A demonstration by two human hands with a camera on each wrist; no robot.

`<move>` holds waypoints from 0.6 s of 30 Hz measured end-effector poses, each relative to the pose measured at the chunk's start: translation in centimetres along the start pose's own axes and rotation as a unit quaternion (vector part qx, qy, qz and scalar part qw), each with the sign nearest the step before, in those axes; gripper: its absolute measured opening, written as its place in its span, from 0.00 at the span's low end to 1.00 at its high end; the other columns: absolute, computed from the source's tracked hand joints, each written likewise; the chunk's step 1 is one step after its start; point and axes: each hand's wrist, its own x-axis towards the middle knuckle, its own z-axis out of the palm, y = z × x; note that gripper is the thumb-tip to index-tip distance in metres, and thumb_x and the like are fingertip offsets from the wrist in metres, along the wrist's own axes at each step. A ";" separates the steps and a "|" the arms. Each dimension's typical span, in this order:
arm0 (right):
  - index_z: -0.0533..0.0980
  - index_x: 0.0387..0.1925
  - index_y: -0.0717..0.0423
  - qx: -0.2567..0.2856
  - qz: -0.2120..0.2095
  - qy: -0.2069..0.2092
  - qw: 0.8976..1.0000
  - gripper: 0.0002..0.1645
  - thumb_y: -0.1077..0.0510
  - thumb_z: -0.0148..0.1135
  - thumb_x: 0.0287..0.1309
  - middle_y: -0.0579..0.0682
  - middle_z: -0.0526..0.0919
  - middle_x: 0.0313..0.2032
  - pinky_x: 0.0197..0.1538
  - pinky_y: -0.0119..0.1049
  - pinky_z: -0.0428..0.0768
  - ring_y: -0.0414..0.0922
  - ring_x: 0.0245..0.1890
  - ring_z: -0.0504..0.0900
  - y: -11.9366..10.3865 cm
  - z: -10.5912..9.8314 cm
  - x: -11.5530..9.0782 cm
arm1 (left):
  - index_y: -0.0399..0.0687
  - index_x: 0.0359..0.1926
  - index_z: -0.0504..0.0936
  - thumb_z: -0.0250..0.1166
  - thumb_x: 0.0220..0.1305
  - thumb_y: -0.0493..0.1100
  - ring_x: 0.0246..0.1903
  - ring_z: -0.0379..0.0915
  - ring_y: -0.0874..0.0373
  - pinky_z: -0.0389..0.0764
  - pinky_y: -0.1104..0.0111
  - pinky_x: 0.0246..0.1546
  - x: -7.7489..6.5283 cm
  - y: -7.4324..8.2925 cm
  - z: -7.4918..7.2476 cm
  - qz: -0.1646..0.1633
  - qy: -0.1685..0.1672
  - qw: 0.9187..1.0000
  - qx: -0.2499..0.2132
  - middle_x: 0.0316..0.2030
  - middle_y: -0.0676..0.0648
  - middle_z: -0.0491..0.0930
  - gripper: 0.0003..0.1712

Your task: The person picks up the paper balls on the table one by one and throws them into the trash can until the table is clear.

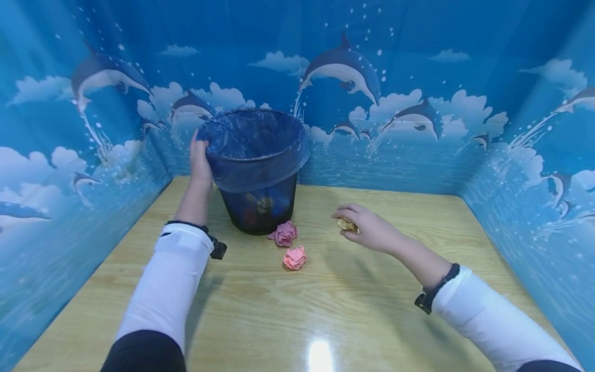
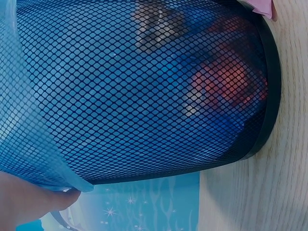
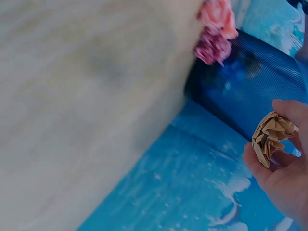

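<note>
A black mesh wastebasket [image 1: 260, 201] lined with a blue plastic bag [image 1: 260, 173] stands toward the back left of the table. My left hand [image 1: 201, 164] grips its rim on the left side, thumb over the bag's edge. My right hand [image 1: 369, 228] pinches a crumpled tan paper ball [image 3: 270, 137] between thumb and fingers, above the table and right of the basket. On the table by the basket's foot lie a mauve paper ball [image 1: 284, 234] and, nearer to me, a pink paper ball [image 1: 295, 258]. Through the mesh, reddish and tan crumpled pieces [image 2: 226, 82] show inside the basket.
The light wooden table [image 1: 279, 315] is enclosed at the back and both sides by a blue curtain [image 1: 400, 165] printed with dolphins and clouds. The basket stands close to the back curtain.
</note>
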 end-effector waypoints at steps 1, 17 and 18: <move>0.75 0.58 0.58 0.004 0.005 0.002 1.000 0.25 0.62 0.65 0.59 0.61 0.74 0.59 0.49 0.45 0.80 0.52 0.49 0.79 -0.1 -0.5 0.2 | 0.67 0.77 0.43 0.38 0.70 0.54 0.76 0.31 0.60 0.40 0.62 0.74 0.0 0.0 0.0 0.001 -0.001 1.000 0.000 0.77 0.58 0.36 0.36; 0.72 0.62 0.56 0.028 0.044 0.054 0.997 0.26 0.59 0.61 0.63 0.61 0.67 0.64 0.59 0.54 0.74 0.60 0.63 0.70 -0.1 -5.6 4.5 | 0.65 0.77 0.43 0.38 0.69 0.52 0.76 0.32 0.60 0.40 0.63 0.74 0.2 0.2 0.0 -0.007 0.000 1.000 -0.006 0.77 0.57 0.36 0.36; 0.71 0.62 0.56 0.029 0.045 0.055 0.997 0.26 0.59 0.61 0.63 0.61 0.67 0.65 0.59 0.54 0.73 0.60 0.63 0.69 -0.2 -5.9 4.8 | 0.66 0.77 0.43 0.38 0.69 0.52 0.76 0.32 0.60 0.40 0.63 0.74 0.2 0.2 0.0 -0.006 0.000 1.000 -0.004 0.77 0.57 0.36 0.36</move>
